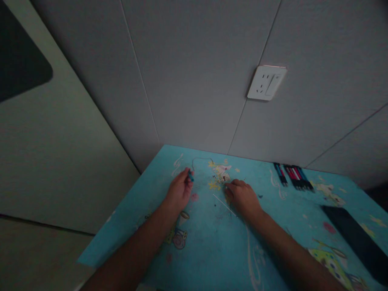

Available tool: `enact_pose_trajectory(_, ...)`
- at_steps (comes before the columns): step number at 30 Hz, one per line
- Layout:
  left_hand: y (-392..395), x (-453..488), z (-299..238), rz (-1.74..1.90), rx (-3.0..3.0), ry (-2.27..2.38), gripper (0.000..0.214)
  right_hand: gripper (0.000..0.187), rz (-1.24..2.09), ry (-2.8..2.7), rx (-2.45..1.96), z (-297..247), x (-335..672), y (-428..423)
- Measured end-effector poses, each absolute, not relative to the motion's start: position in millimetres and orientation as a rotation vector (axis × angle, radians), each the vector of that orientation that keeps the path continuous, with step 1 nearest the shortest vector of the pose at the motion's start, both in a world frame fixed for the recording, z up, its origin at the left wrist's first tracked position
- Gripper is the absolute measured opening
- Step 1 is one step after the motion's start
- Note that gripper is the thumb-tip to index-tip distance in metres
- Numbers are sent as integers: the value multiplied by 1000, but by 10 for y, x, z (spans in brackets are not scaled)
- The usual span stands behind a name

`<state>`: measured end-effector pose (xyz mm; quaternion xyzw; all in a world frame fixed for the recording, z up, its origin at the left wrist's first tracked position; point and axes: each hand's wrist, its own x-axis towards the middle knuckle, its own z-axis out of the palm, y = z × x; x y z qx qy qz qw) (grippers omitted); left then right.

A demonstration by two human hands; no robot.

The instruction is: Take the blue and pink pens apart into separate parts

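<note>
My left hand (179,190), over the left part of the table, is closed on a small teal piece (190,175) held between thumb and fingers. From near it a thin dark thread (201,158) curves up and to the right over the tabletop. My right hand (242,195) rests low at the table, fingers curled and pinched together; what they hold, if anything, is too small to make out. A thin white stick (223,204) lies just left of that hand. Tiny dark bits are near it on the surface.
The blue table cover (209,250) carries printed cartoon figures. Two groups of slim pen-like items, a smaller group (280,174) and a larger one (298,178), lie near the wall. A dark flat strip (354,238) is at right. A white socket (266,83) is on the wall.
</note>
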<state>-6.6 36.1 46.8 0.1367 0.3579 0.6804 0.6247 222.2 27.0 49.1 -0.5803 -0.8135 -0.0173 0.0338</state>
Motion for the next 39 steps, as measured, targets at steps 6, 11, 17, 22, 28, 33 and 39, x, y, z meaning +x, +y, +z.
enact_pose_trajectory(6, 333, -18, 513, 1539, 163, 768, 17, 29, -62, -2528, -1762, 442, 2226, 295)
enact_pose_trajectory(11, 309, -22, 594, 1521, 77, 728, 19, 30, -56, -2525, -1755, 449, 2239, 326)
enact_pose_trajectory(17, 296, -25, 665, 1509, 55, 706, 19, 32, -67, -2477, -1764, 491, 2249, 354)
enact_pose_trajectory(22, 297, 1, 624, 1531, 88, 719, 17, 33, 15, -2408, -1632, 508, 2252, 329)
enact_pose_trajectory(28, 309, 19, 581, 1547, 177, 760, 15, 32, 95, -2400, -1476, 523, 2208, 263)
enact_pose_trajectory(33, 316, 14, 512, 1551, 354, 820, 9, 33, 96, -2388, -1451, 547, 2252, 329)
enact_pose_trajectory(39, 402, -83, 344, 1603, 769, 1000, 26, 34, 30, -2433, -1569, 615, 2471, 846)
